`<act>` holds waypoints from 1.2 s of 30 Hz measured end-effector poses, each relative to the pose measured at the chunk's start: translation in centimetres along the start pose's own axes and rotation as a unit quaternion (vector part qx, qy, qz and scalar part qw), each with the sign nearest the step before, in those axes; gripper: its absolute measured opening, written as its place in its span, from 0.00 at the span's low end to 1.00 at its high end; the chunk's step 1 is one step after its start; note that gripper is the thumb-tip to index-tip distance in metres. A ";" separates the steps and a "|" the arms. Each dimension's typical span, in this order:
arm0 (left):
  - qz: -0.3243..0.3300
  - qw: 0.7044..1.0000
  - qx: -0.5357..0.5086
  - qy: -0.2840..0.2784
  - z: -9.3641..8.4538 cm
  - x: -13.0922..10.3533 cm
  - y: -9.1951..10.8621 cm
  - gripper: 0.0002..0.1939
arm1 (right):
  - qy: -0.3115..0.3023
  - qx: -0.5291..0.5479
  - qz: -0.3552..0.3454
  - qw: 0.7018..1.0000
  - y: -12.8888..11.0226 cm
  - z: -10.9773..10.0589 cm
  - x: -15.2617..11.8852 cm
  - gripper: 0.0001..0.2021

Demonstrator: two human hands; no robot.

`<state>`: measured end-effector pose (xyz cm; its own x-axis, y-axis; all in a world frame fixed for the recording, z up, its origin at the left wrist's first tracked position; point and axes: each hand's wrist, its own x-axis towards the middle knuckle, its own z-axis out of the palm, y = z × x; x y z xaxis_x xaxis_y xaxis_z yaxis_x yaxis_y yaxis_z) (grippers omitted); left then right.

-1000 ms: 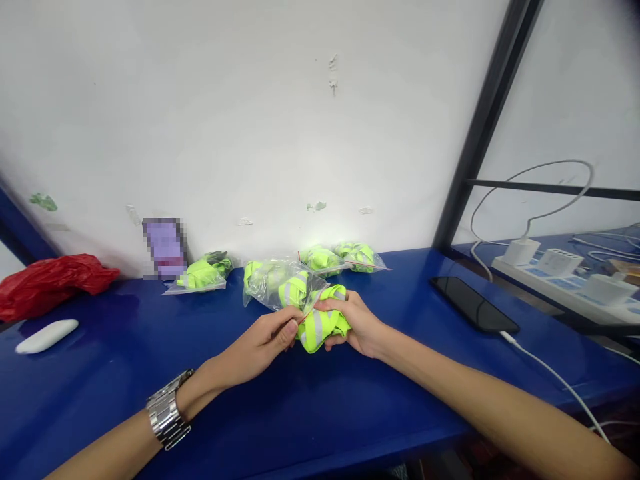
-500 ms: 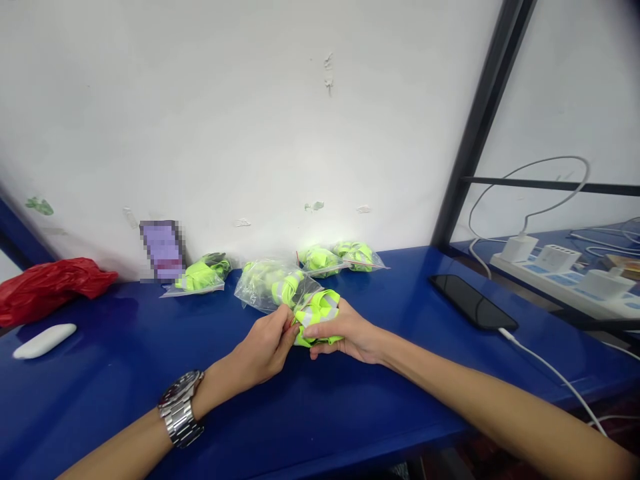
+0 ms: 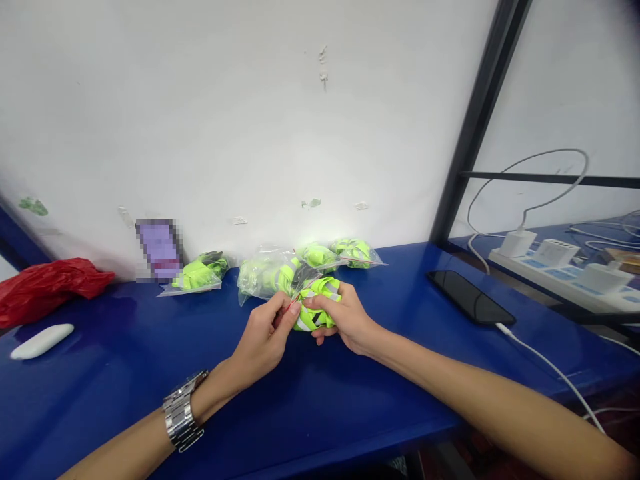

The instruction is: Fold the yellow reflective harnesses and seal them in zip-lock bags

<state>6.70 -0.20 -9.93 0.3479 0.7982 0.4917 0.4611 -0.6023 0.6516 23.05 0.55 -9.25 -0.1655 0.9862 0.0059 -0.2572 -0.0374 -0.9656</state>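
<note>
My right hand grips a rolled neon-yellow reflective vest, with grey stripes showing, thumb on top and fingers underneath. My left hand, wearing a metal watch, pinches the red-lined edge of a clear zip bag at the vest's left side. The bag spreads out behind both hands, with more yellow and grey fabric in it or behind it. How much of the held vest lies inside the bag is hidden by the fingers.
Bagged yellow bundles lie along the wall: one at left, two at right, including one farthest right. A propped phone, red plastic bag and white case are left. A charging phone and power strip are right.
The held vest has turned and moved slightly up, a dark patch now showing on it. Both hands have shifted a little away from me. The bag behind looks flatter and pulled back.
</note>
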 end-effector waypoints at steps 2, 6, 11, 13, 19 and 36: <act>0.049 0.998 0.040 -0.020 -0.1 -0.2 0.2 0.14 | 0.001 -0.007 -0.002 1.000 0.0 -0.2 0.2 0.13; 0.141 0.980 0.107 -0.093 -1.1 -0.1 0.1 0.11 | 0.012 -0.006 0.021 1.000 -0.4 -0.3 0.4 0.13; 0.168 0.958 0.167 -0.164 -2.7 0.4 -0.5 0.06 | -0.010 0.029 0.063 0.998 -0.9 -0.7 0.5 0.13; 0.186 0.948 0.205 -0.155 -2.9 0.5 -1.0 0.10 | -0.021 0.045 0.073 0.996 -0.9 -0.8 0.5 0.13; 0.276 0.915 0.261 -0.134 -2.5 0.5 -2.2 0.04 | -0.062 0.083 0.129 0.986 -0.2 -1.0 0.3 0.10; 0.280 0.926 0.250 -0.038 -2.3 0.0 -1.7 0.08 | -0.159 0.052 0.096 0.981 0.1 -0.7 -0.7 0.22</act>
<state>4.05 0.81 -9.71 0.6954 0.3691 0.6165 0.5039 -0.8622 -0.0522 23.84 -0.06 -9.56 -0.5047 0.8599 -0.0770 -0.2854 -0.2504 -0.9251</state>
